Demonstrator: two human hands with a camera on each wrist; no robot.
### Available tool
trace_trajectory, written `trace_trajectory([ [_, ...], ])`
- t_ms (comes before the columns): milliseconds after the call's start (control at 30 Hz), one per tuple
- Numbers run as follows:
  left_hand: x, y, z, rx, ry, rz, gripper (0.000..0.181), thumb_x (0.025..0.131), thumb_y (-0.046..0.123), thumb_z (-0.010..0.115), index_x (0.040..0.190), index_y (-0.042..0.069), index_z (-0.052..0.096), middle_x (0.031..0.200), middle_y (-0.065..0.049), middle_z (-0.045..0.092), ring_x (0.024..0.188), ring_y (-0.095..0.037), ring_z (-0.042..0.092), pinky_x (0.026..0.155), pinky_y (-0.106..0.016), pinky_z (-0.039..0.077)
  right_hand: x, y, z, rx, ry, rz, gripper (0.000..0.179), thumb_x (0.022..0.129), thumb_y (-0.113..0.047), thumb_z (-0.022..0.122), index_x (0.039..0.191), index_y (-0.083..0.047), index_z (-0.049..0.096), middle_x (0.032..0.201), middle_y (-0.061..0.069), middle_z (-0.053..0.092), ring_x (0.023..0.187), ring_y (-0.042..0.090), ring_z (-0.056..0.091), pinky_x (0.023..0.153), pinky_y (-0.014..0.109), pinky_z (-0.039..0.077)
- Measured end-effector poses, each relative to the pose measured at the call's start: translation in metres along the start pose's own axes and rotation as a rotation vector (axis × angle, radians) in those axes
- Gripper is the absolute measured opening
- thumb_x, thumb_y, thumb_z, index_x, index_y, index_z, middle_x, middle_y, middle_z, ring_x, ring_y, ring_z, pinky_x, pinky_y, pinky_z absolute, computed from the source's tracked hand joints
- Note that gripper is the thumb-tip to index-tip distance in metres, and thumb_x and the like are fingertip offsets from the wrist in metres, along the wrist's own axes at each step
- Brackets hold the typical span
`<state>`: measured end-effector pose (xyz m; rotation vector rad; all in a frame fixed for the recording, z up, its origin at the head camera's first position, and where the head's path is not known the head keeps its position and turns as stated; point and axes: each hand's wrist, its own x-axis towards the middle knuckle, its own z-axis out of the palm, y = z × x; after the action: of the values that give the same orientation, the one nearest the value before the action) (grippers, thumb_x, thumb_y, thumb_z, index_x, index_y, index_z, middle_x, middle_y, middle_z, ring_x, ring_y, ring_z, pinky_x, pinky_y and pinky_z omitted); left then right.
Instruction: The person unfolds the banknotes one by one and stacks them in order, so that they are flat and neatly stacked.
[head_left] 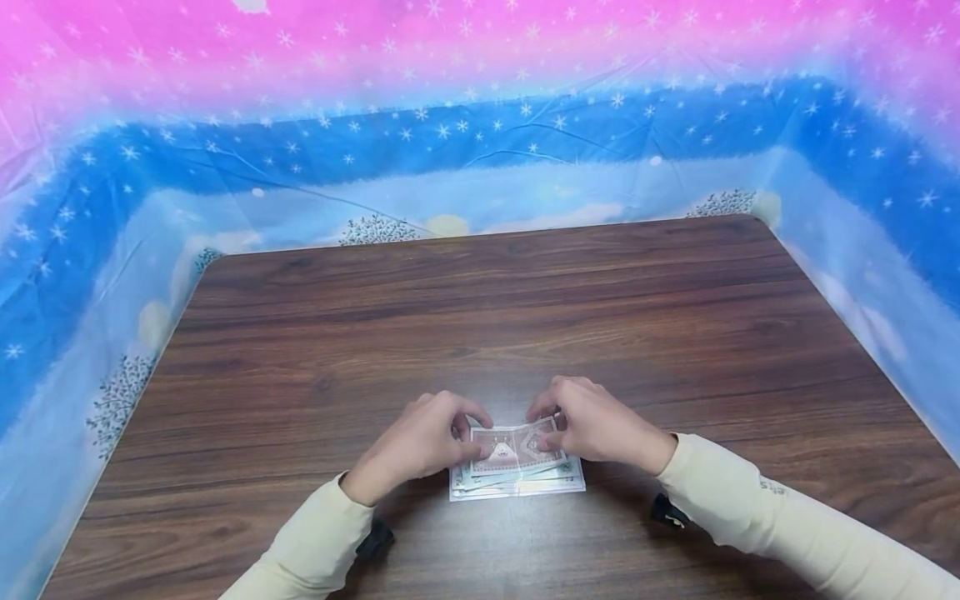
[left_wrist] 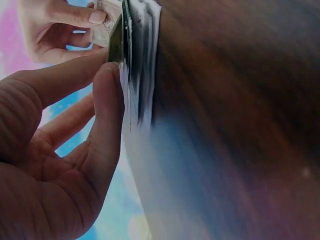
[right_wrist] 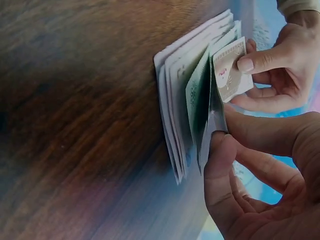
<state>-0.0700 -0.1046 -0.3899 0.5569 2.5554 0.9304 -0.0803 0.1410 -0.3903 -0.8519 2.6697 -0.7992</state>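
A small brownish-pink paper note point(head_left: 516, 458), printed with a border and creased down its middle, spans both hands. My left hand point(head_left: 420, 439) pinches its left end between thumb and fingers. The opposite end is pinched by my right hand point(head_left: 596, 423). Beneath lies a stack of pale and greenish paper notes point(head_left: 517, 490), flat on the table near its front. From the right wrist view, the stack point(right_wrist: 172, 75) shows several layers, with a green note point(right_wrist: 196, 97) lifting away from those below. The brownish note point(right_wrist: 231, 70) sits uppermost there.
The dark wood-grain table point(head_left: 420, 325) stretches out beyond the hands and to both sides. A pink and blue snowflake-patterned cloth point(head_left: 465, 133) hangs along the table's back and sides. Black wrist devices point(head_left: 375, 540) sit under the cream sleeves point(head_left: 315, 533).
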Motion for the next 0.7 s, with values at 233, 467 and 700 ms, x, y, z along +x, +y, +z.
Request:
trace_trajectory([
  [233,0.0003,-0.0003,0.0057,0.048,0.007,0.01,0.026,0.083,0.017,0.085,0.107,0.012,0.077,0.068,0.008,0.061,0.054,-0.007,0.048,0.05,-0.023,0.039,-0.0026,0.0008,0.0033,-0.082,-0.009,0.003,0.028,0.075,-0.013,0.089,0.1,-0.007,0.077,0.091,-0.001,0.064,0.08,0.012,0.056,0.072,0.032,0.049],
  [467,0.001,0.0005,0.0085,0.119,0.027,0.0,0.022,0.08,0.021,0.088,0.1,0.017,0.078,0.086,0.001,0.064,0.072,-0.014,0.054,0.061,-0.03,0.045,-0.0033,0.0012,0.0051,-0.1,-0.009,0.031,0.023,0.074,-0.015,0.091,0.092,-0.012,0.077,0.09,-0.003,0.068,0.084,0.014,0.061,0.071,0.035,0.051],
  [700,0.0005,-0.0011,0.011,0.141,0.045,0.011,0.028,0.078,0.022,0.09,0.102,0.015,0.077,0.085,0.0,0.061,0.073,-0.016,0.052,0.06,-0.03,0.043,-0.0011,0.001,0.0081,-0.087,-0.025,0.086,0.021,0.074,-0.016,0.091,0.087,-0.013,0.076,0.086,-0.003,0.069,0.081,0.012,0.063,0.069,0.035,0.054],
])
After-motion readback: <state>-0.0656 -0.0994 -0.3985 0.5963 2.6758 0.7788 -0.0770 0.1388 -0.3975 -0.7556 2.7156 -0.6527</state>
